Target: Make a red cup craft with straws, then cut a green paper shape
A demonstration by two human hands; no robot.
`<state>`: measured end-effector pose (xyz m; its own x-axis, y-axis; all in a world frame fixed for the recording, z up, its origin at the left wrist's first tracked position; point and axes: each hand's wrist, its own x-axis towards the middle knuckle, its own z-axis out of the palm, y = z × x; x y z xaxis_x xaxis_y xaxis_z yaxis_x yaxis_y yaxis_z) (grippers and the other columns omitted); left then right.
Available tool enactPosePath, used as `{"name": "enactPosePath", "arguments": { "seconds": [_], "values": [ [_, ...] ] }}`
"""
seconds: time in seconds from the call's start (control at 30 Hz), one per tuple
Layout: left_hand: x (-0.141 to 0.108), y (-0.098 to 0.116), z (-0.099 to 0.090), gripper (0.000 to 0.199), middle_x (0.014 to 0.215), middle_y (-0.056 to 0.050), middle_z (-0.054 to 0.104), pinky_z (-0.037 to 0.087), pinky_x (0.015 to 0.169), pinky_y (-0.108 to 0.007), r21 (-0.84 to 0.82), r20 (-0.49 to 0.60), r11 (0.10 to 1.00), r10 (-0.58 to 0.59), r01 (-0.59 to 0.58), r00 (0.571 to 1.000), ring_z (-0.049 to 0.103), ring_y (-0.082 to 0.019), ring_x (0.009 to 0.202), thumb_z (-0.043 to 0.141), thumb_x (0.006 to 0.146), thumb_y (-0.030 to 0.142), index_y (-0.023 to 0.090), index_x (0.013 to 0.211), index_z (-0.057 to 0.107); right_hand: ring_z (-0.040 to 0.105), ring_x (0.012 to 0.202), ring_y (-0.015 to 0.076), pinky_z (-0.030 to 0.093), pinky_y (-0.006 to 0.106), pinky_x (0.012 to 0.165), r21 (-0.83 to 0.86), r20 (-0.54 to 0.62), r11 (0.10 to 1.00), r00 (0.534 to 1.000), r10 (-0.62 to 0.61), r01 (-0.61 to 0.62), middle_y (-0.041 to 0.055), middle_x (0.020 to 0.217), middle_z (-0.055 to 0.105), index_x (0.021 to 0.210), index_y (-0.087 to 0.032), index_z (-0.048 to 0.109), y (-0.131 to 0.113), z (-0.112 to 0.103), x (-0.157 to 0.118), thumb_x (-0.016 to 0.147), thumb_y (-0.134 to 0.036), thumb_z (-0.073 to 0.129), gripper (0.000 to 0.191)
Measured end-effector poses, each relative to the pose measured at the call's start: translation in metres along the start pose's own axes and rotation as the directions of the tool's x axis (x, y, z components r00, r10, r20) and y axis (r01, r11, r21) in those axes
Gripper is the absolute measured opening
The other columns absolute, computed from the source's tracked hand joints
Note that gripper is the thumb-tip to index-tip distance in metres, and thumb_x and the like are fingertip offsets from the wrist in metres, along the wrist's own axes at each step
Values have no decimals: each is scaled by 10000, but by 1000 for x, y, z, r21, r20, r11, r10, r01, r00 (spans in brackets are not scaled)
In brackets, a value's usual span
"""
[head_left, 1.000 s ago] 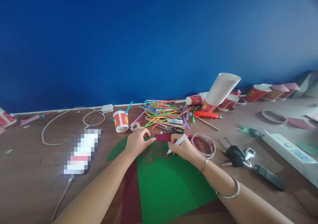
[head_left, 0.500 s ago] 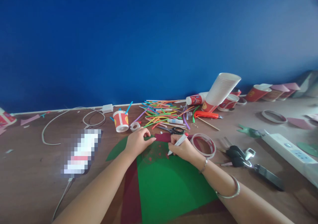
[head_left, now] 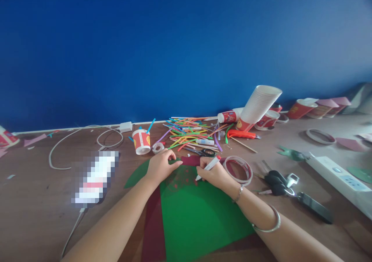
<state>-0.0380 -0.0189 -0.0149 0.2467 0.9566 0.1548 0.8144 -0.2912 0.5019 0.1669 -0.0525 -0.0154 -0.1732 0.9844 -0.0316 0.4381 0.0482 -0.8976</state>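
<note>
My right hand (head_left: 213,173) grips a white marker (head_left: 212,163) with a red end, its tip down at a cut green piece with red dots (head_left: 186,171). My left hand (head_left: 162,167) is curled at that piece's left side, the thumb stretched along it and the fingers bent over its far edge. Beneath lies a large green sheet (head_left: 203,219), over dark red paper (head_left: 152,227). Another bit of dark red paper (head_left: 190,160) shows between the hands. A rounded green paper (head_left: 136,174) sticks out left of my left wrist.
Behind the hands lie colourful sticks (head_left: 188,132), scissors (head_left: 207,152) and a tape roll (head_left: 158,148). A larger tape roll (head_left: 238,171), keys (head_left: 276,182) and a power strip (head_left: 340,176) are on the right. Stacked paper cups (head_left: 258,107) lean near the wall; a phone (head_left: 97,178) lies left.
The marker and my right hand have shifted very slightly. My left hand and the papers stay in place.
</note>
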Motion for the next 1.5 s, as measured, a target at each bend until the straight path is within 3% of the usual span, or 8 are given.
{"name": "enactPosePath", "arguments": {
  "seconds": [0.43, 0.97, 1.2, 1.5],
  "values": [
    [0, 0, 0, 259, 760, 26, 585, 367, 610, -237, -10, -5, 1000, 11, -11, 1000, 552, -130, 698, 607, 709, 469, 218, 719, 544, 465, 369, 84, 291, 160, 355, 41, 48, 998, 998, 38, -40, -73, 378, 456, 517, -207, 364, -1, -1, 0, 651, -175, 519, 207],
    [0, -1, 1, 280, 761, 22, 592, 365, 607, -235, 19, -9, 1000, 23, -23, 1000, 557, -138, 691, 595, 718, 492, 219, 722, 538, 427, 418, 87, 315, 186, 409, -56, -75, 998, 997, -5, 0, -43, 427, 502, 510, -202, 381, -3, 1, 1, 702, -228, 526, 242],
    [0, -1, -1, 249, 743, 4, 597, 356, 609, -235, -6, -55, 998, 62, -63, 997, 559, -139, 705, 403, 869, 378, 212, 739, 536, 458, 418, 97, 319, 187, 404, 65, -91, 997, 995, 37, -32, -40, 420, 511, 530, -205, 397, 2, -2, 4, 726, -241, 524, 237],
    [-12, 16, 5, 206, 779, 7, 620, 368, 643, -225, -35, -49, 998, 48, -50, 998, 583, -138, 741, 379, 887, 319, 216, 799, 534, 466, 427, 104, 342, 200, 432, 58, -111, 998, 994, 6, 1, -38, 432, 513, 540, -207, 400, 2, -3, 5, 754, -284, 524, 259]
  ]
}}
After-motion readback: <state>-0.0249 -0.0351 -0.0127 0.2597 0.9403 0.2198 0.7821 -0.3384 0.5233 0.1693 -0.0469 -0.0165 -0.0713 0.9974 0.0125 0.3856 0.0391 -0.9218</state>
